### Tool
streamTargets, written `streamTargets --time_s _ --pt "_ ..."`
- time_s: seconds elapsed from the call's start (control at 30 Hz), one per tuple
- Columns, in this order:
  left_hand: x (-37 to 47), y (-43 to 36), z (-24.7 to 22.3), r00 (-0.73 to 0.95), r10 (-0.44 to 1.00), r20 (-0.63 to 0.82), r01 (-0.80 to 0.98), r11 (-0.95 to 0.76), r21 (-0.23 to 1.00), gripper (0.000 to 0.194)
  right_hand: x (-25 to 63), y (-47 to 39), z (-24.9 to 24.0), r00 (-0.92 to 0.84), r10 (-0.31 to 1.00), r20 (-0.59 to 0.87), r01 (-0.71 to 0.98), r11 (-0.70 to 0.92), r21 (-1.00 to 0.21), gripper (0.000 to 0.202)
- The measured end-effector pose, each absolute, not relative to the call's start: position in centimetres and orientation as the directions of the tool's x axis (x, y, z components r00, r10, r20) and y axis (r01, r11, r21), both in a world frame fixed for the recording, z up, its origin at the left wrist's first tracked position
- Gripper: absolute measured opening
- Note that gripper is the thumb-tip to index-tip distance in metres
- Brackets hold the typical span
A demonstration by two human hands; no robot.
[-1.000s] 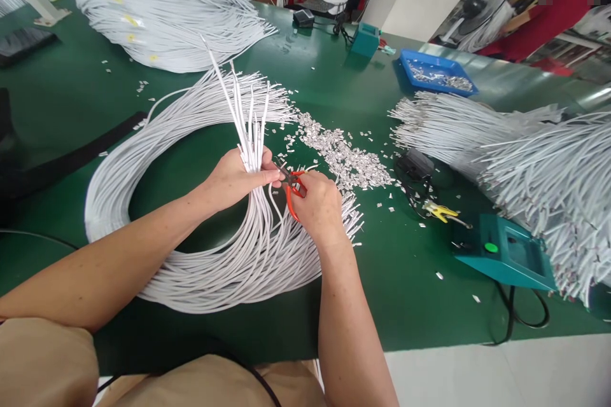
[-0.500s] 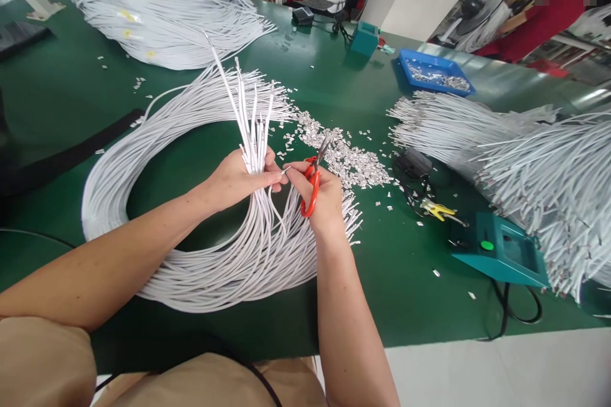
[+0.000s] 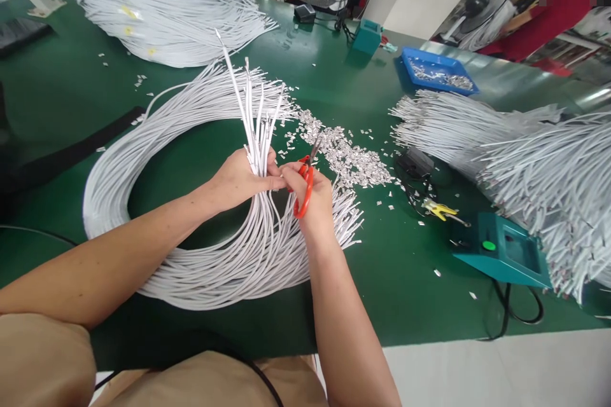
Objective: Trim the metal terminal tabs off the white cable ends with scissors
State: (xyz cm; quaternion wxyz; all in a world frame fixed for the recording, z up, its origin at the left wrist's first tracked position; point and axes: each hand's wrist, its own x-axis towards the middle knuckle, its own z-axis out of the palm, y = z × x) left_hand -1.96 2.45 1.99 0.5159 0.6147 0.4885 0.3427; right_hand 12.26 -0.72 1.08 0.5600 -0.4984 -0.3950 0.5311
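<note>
My left hand (image 3: 245, 178) is closed around a bunch of white cables (image 3: 260, 146), whose ends fan upward above the fist. These cables rise from a large looped bundle of white cable (image 3: 107, 184) lying on the green table. My right hand (image 3: 312, 194) carries orange-handled scissors (image 3: 305, 187), looped on the fingers with the blades pointing up and away. Its thumb and fingertips meet those of my left hand beside the bunch; the cable end between them is mostly hidden. Just beyond the scissors lies a heap of small silvery-white scraps (image 3: 353, 159).
More white cable bundles lie at back left (image 3: 162, 6) and right (image 3: 548, 165). A blue tray (image 3: 436, 70) holds small pieces. A teal device (image 3: 506, 251), yellow-handled pliers (image 3: 439, 210) and a black adapter (image 3: 414, 164) sit to the right. Two people are in the background.
My right hand has moved slightly left with the scissors, and its fingertips have closed in on my left hand's. The cable tip seen between them is now covered. The held bunch leans slightly further right.
</note>
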Motion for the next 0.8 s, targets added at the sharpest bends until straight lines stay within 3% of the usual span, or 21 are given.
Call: streamTargets --time_s 0.23,0.5,0.6,0.8 --pt "-2.0 2.5 2.1 0.346 0.926 -0.15 0.071 0.133 0.989 0.029 14.1 -0.1 0.8 0.008 0.995 -0.098 -0.193 -0.094 -0.977 0.01" --pt "-2.0 2.5 1.7 0.284 0.954 -0.093 0.1 0.066 0.993 0.03 13.0 -0.6 1.3 0.144 0.985 -0.091 -0.079 -0.08 -0.994 0.01" --pt "-2.2 2.7 1.2 0.224 0.972 -0.076 0.136 0.046 0.99 0.031 12.5 -1.0 1.5 0.114 0.993 -0.026 -0.129 -0.011 -0.992 0.014" --pt "-2.3 2.8 1.2 0.322 0.944 -0.068 0.102 0.036 0.994 0.024 12.5 -0.6 0.8 0.272 0.96 -0.066 -0.117 -0.035 -0.993 0.023"
